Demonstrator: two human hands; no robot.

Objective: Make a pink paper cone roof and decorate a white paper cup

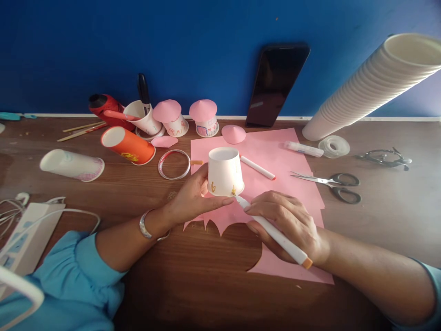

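My left hand point(195, 195) grips an upside-down white paper cup point(224, 171) standing on a pink paper sheet point(275, 165). Small orange marks show near the cup's rim. My right hand point(285, 223) is closed around a white marker point(274, 232) with an orange end, and its tip touches the cup's lower edge. A second white marker point(257, 167) lies on the pink sheet just right of the cup. A pink paper cone point(233, 134) rests at the sheet's top edge.
Two finished cups with pink cone tops point(203, 117) stand by the blue wall, beside an orange cup point(128, 145) on its side and a cup with pens point(143, 117). A phone point(275, 85) leans on the wall. Scissors point(332, 185), tape point(333, 146), a glue stick point(303, 148) and a tall cup stack point(372, 85) lie right.
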